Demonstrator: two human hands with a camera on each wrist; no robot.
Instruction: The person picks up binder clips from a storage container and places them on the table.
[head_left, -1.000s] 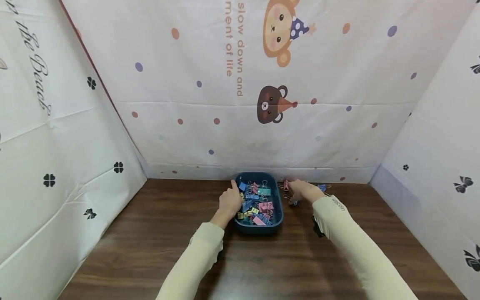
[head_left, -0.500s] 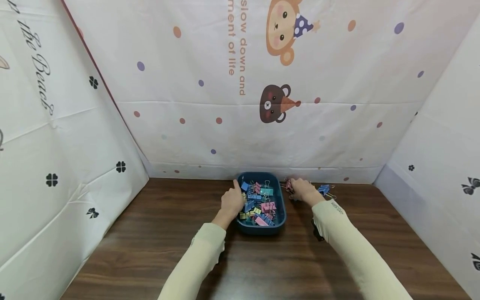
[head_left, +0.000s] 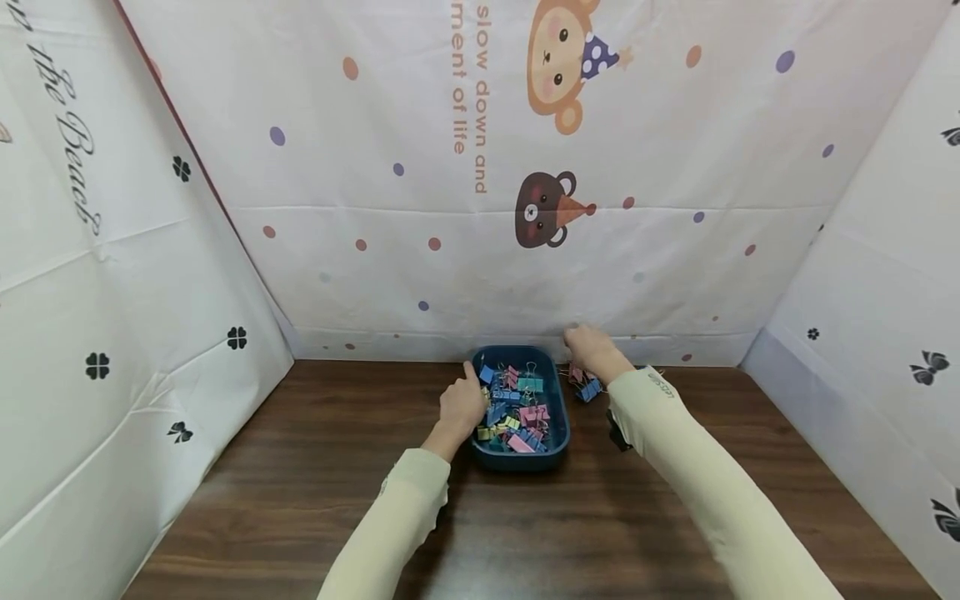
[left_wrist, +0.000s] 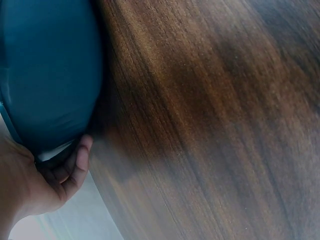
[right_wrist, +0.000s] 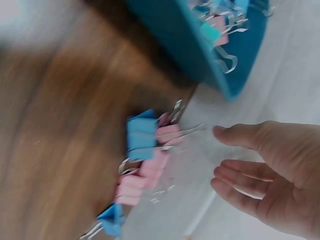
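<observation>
A dark blue plastic bin (head_left: 522, 462) holds many binder clips (head_left: 532, 414) in blue, pink, yellow and teal. My left hand (head_left: 461, 407) grips its left wall, with the thumb at the rim. In the left wrist view, fingers (left_wrist: 82, 157) curl against the outside of the bin (left_wrist: 50, 75). My right hand (head_left: 592, 348) is raised by the back wall, right of the bin. The right wrist view shows that hand (right_wrist: 285, 175) with thumb and fingers apart and nothing between them. Beside it lie pink binder clips (right_wrist: 155, 167) and blue binder clips (right_wrist: 142, 137).
The dark wooden table (head_left: 337, 467) ends at a white printed sheet (head_left: 420, 275) hung behind it. Similar sheets (head_left: 112, 400) stand at the left and right sides. More of the loose clips are partly hidden under the right forearm in the head view.
My right hand has lifted from among the loose clips and moved back towards the rear sheet, uncovering a blue clip. The left hand stays on the bin.
</observation>
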